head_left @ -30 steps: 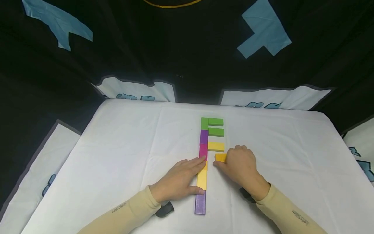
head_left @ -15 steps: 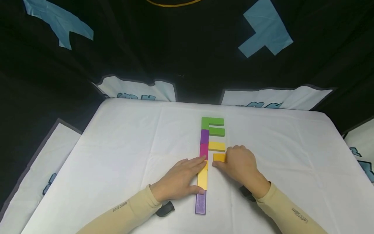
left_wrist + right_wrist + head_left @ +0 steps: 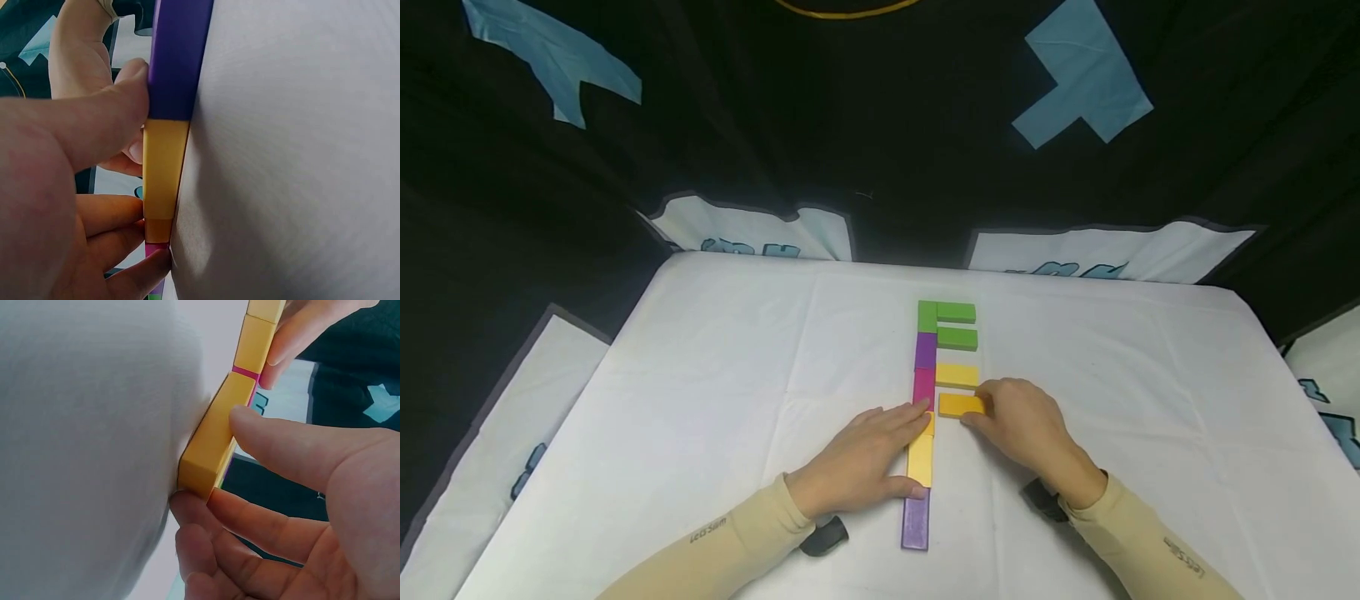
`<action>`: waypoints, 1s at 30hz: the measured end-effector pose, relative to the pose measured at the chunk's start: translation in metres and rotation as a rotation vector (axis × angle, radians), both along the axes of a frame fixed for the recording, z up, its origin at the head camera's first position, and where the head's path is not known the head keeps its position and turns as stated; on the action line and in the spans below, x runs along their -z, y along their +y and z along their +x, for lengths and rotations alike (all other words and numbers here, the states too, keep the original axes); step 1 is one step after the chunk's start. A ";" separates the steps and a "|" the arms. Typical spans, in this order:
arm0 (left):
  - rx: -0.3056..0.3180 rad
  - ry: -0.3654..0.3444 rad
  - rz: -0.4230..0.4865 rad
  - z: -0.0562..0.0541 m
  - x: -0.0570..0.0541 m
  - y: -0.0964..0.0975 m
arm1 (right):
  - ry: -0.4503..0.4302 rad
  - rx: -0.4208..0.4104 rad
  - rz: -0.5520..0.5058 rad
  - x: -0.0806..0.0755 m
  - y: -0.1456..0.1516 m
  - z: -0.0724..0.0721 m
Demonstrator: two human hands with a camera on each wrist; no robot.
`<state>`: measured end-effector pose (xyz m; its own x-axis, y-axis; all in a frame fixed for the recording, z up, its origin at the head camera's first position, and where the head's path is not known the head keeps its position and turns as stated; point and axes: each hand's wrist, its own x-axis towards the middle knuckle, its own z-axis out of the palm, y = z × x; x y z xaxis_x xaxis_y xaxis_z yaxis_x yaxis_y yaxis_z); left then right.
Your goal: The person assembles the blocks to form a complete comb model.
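A column of flat rectangular blocks runs down the table in the head view: green [image 3: 927, 316], purple [image 3: 926, 351], magenta [image 3: 923, 387], orange-yellow partly covered, pale yellow [image 3: 920, 460] and light purple [image 3: 915, 523]. My left hand [image 3: 865, 462] lies along its left side, fingertips on the magenta and orange-yellow blocks, thumb at the light purple one. To the column's right, my right hand [image 3: 1026, 425] pinches the right end of a loose orange-yellow block [image 3: 955, 406], thumb on its near side. This block lies on the cloth, a narrow gap from the column.
Two green blocks [image 3: 957, 338] and a pale yellow block [image 3: 957, 373] stick out rightward from the column, beyond the loose block. White cloth [image 3: 700, 375] covers the table. Black curtain [image 3: 910, 167] hangs behind the far edge.
The loose orange-yellow block has slid left, closer to the column. My right hand has shifted back to the block's right end, showing more of it. My left hand stays in place.
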<state>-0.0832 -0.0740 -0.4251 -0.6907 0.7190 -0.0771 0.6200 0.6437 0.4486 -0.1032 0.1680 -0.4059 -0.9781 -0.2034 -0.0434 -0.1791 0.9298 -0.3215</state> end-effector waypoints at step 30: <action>0.000 0.005 -0.015 0.001 -0.001 0.000 | 0.001 0.011 -0.059 0.000 0.002 -0.002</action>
<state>-0.0826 -0.0740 -0.4241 -0.6912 0.7177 -0.0850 0.6219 0.6506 0.4359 -0.1050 0.1702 -0.4055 -0.9803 -0.1951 -0.0310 -0.1695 0.9111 -0.3758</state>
